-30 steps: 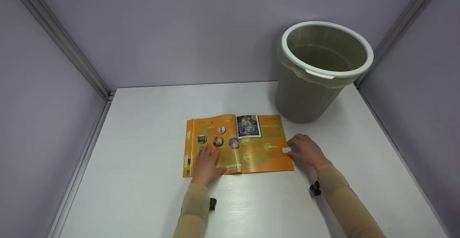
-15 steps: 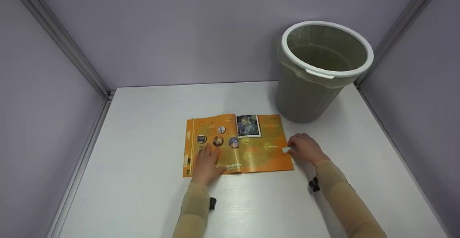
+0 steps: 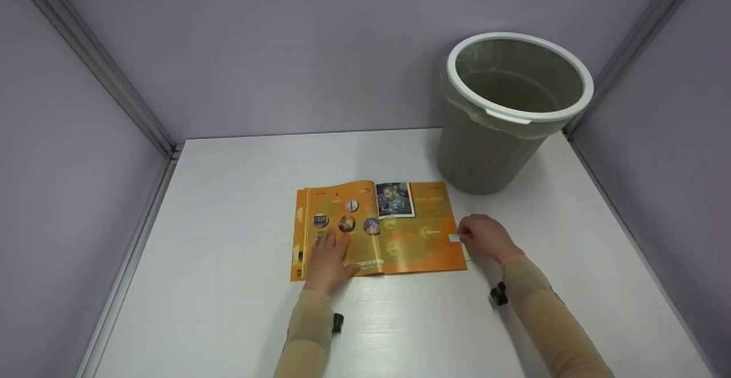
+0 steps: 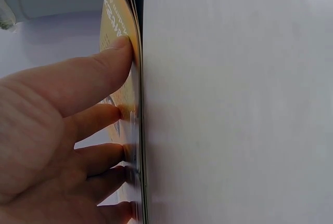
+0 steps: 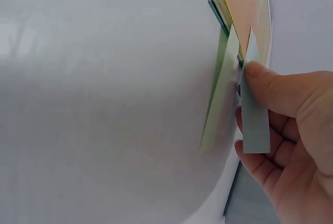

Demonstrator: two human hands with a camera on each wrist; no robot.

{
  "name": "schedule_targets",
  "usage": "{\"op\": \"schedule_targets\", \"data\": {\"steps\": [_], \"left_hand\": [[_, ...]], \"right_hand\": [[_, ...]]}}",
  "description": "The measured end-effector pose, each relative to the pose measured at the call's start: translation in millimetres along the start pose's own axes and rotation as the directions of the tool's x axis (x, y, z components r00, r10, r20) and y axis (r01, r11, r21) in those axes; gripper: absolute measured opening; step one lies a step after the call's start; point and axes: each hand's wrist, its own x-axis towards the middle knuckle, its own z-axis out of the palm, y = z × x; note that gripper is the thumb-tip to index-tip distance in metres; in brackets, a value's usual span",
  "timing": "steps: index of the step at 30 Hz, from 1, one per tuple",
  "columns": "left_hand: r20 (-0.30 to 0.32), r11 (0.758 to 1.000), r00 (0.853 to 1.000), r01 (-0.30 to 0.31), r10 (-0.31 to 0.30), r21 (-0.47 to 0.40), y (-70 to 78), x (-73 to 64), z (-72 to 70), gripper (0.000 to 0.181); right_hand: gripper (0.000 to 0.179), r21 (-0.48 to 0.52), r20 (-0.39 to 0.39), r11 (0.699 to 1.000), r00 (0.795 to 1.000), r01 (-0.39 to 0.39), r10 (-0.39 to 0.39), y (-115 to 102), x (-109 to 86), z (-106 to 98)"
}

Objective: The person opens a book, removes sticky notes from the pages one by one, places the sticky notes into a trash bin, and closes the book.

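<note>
An orange magazine [image 3: 422, 246] lies open on the white table, with round pictures on its left page and a portrait on the right one. My left hand [image 3: 328, 261] rests on the left page, fingers spread and thumb near the lower edge. In the left wrist view its fingertips [image 4: 122, 47] touch the paper. At the right page's outer edge, my right hand [image 3: 488, 238] pinches a pale paper strip [image 5: 256, 125] between thumb and fingers. One end of that strip lies on the page. Pale green strips [image 5: 221, 94] stick out from lower pages beside it.
A grey bin [image 3: 485, 155] with a white rim and a clear liner stands at the back right, close behind the right hand. Pale walls [image 3: 285, 52] enclose the white table [image 3: 228, 195] at the back and both sides.
The right fingertips have shifted very slightly to the right along the paper strip. Left hand, magazine and bin stay where they were.
</note>
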Motion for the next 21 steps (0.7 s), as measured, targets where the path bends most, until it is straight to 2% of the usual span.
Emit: {"op": "schedule_targets", "data": {"steps": [9,16,21], "left_hand": [[0.006,1.000,1.000,0.009,-0.009,-0.009,1.8,0.9,-0.1,0.077],[-0.006,1.000,1.000,0.003,-0.003,-0.026,1.7,-0.1,-0.4,0.077],[0.004,0.999,1.000,0.025,-0.025,-0.041,2.2,-0.6,-0.7,0.077]], "right_hand": [[0.006,0.057,-0.020,0.998,0.999,-0.026,0.027,4,-4.4,2],[0.005,0.122,-0.025,0.989,0.996,-0.080,0.084,7,-10.2,3],[0.006,0.144,-0.025,0.985,0.995,-0.096,0.101,8,-14.6,0]]}}
